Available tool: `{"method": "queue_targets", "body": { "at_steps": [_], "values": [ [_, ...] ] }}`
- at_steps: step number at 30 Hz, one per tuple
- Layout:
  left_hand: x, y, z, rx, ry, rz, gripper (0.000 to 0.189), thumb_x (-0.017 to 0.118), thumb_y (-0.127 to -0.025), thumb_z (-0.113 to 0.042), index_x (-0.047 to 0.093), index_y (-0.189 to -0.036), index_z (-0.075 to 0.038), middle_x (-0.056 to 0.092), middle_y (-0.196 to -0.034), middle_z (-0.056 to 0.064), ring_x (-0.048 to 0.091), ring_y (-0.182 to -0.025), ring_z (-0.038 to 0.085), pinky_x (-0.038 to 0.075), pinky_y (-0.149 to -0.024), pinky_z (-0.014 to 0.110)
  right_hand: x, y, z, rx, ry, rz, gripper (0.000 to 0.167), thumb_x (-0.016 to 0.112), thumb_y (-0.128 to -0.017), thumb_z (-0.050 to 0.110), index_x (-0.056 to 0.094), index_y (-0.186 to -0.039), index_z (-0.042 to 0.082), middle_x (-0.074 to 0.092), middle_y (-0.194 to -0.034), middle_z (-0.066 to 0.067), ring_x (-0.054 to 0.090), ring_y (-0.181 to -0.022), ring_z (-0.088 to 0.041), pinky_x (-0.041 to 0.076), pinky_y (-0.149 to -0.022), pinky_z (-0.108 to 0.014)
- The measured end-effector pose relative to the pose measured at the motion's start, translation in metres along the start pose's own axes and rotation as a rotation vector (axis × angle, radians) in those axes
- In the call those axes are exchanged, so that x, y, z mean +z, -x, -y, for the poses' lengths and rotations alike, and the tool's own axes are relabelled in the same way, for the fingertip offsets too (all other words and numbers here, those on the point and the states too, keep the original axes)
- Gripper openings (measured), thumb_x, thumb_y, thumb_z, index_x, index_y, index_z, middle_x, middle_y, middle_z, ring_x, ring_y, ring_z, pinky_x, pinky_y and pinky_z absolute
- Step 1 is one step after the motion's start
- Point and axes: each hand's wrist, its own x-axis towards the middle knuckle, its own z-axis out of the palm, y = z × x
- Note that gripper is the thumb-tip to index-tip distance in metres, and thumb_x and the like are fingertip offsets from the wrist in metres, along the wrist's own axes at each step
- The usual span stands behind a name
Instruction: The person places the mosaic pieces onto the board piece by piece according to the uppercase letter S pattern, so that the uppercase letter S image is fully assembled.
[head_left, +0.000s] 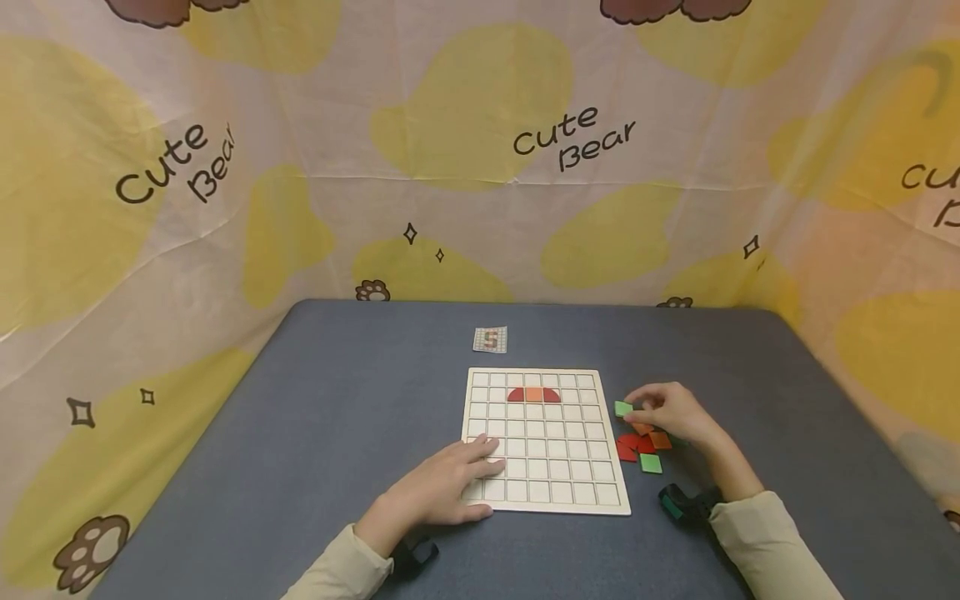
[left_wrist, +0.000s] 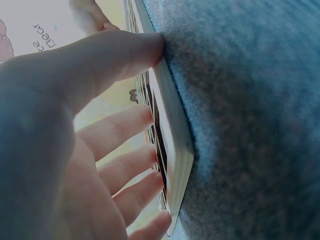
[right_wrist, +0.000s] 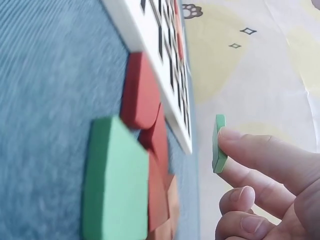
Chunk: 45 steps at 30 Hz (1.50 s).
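Observation:
A white grid board (head_left: 551, 492) lies on the table, with two red rounded tiles (head_left: 517, 395) flanking an orange square tile (head_left: 533, 394) in an upper row. My left hand (head_left: 450, 483) rests on the board's lower left part, fingers spread; in the left wrist view its thumb (left_wrist: 135, 52) touches the board's edge. To the right of the board, my right hand (head_left: 675, 410) pinches a green square tile (right_wrist: 218, 145) between thumb and finger. Below that hand lies a small pile of red tiles (head_left: 627, 448), orange tiles (head_left: 660, 440) and another green tile (head_left: 651, 463).
A small pattern card (head_left: 491, 339) with a coloured figure on a grid lies behind the board. The blue-grey tabletop (head_left: 337, 400) extends on both sides. A printed cloth (head_left: 465, 125) hangs behind the table and along its sides.

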Motion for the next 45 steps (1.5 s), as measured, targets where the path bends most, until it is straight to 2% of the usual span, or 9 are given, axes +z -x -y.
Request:
{"method": "queue_targets", "body": {
  "at_steps": [9,15,24,28,32,37,45],
  "values": [
    [-0.002,0.0,-0.001,-0.009,0.01,0.014,0.056,0.068,-0.085,-0.039,0.057,-0.136,-0.017,0.048,-0.149,0.009,0.045,-0.14,0.027,0.039,-0.115,0.042,0.003,-0.002,0.009,0.003,-0.069,0.049,0.032,0.074,-0.083,0.016,0.068,-0.106,-0.005,0.054,-0.058,-0.009,0.046,-0.049,-0.011,0.039,-0.047,-0.023],
    [-0.001,0.0,-0.001,-0.012,0.003,0.024,0.056,0.068,-0.085,-0.039,0.056,-0.136,-0.018,0.047,-0.15,0.008,0.044,-0.141,0.027,0.04,-0.115,0.042,0.008,-0.004,0.017,-0.009,-0.052,0.035,0.031,0.074,-0.082,0.017,0.069,-0.104,-0.004,0.046,-0.061,0.001,0.041,-0.05,-0.009,0.034,-0.048,-0.023],
    [-0.002,0.001,-0.001,-0.006,-0.003,0.023,0.056,0.068,-0.085,-0.04,0.056,-0.136,-0.018,0.048,-0.149,0.008,0.045,-0.14,0.026,0.039,-0.115,0.042,0.018,-0.01,0.021,-0.038,-0.043,0.023,0.03,0.075,-0.081,0.017,0.07,-0.102,-0.003,0.047,-0.066,0.001,0.034,-0.048,-0.005,0.032,-0.047,-0.022],
    [-0.002,0.001,-0.001,-0.007,-0.001,0.024,0.057,0.067,-0.086,-0.04,0.056,-0.137,-0.018,0.047,-0.15,0.008,0.044,-0.14,0.027,0.04,-0.115,0.042,0.021,-0.011,0.026,-0.019,-0.066,0.038,0.031,0.075,-0.081,0.019,0.07,-0.104,-0.002,0.046,-0.067,0.002,0.031,-0.044,-0.006,0.031,-0.043,-0.022],
    [-0.002,0.001,-0.001,-0.008,-0.002,0.022,0.057,0.068,-0.085,-0.04,0.055,-0.137,-0.018,0.047,-0.15,0.008,0.045,-0.14,0.027,0.04,-0.115,0.042,0.025,-0.014,0.031,-0.01,-0.075,0.04,0.031,0.076,-0.08,0.019,0.071,-0.103,-0.001,0.045,-0.069,0.001,0.034,-0.052,-0.008,0.029,-0.045,-0.021],
    [-0.003,0.001,-0.001,-0.009,-0.003,0.025,0.057,0.067,-0.086,-0.04,0.055,-0.137,-0.018,0.047,-0.15,0.007,0.044,-0.141,0.026,0.039,-0.115,0.042,0.031,-0.017,0.036,-0.044,-0.064,0.043,0.028,0.076,-0.081,0.018,0.072,-0.101,-0.001,0.047,-0.07,0.0,0.04,-0.065,-0.011,0.031,-0.051,-0.021],
    [-0.002,0.0,-0.001,-0.009,-0.01,0.023,0.057,0.067,-0.086,-0.041,0.056,-0.136,-0.018,0.048,-0.149,0.007,0.044,-0.14,0.026,0.04,-0.115,0.041,0.039,-0.023,0.043,-0.066,-0.05,0.051,0.027,0.077,-0.08,0.019,0.072,-0.097,0.0,0.05,-0.069,0.0,0.041,-0.064,-0.011,0.033,-0.052,-0.021]
  ]
}}
